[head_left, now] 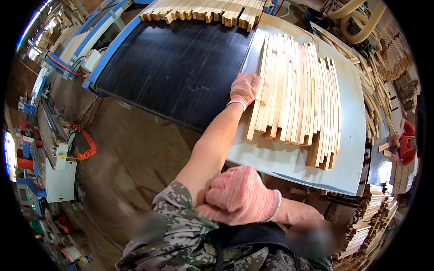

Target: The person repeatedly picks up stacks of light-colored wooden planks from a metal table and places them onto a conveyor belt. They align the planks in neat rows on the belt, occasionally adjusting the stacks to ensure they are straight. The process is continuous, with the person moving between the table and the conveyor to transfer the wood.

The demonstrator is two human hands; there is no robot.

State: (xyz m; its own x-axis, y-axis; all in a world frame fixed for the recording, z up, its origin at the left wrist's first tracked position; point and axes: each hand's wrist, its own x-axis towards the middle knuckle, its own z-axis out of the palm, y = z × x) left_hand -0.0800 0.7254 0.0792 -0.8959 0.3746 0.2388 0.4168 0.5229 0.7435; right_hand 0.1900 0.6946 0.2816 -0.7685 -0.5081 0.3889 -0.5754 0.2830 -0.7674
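My left hand (245, 89), in a pinkish knit work glove, reaches forward with its fingers curled closed. It presses against the left side of a row of pale wooden strips (289, 86) lying side by side on a grey-white tabletop (350, 135). Close to my body, my right hand (244, 194), gloved alike, is closed too. It lies over my left upper arm by the hem of the camouflage sleeve (176, 212); its fingertips are hidden, so what they grip cannot be told. The strips' near ends are uneven, those at the right reaching closer to me.
Left of the tabletop runs a black conveyor belt (172, 67) with a blue frame, carrying more wooden strips (203, 11) at its far end. Stacked strips (366, 221) stand at the lower right. Machinery with an orange coiled hose (86, 144) is at the left.
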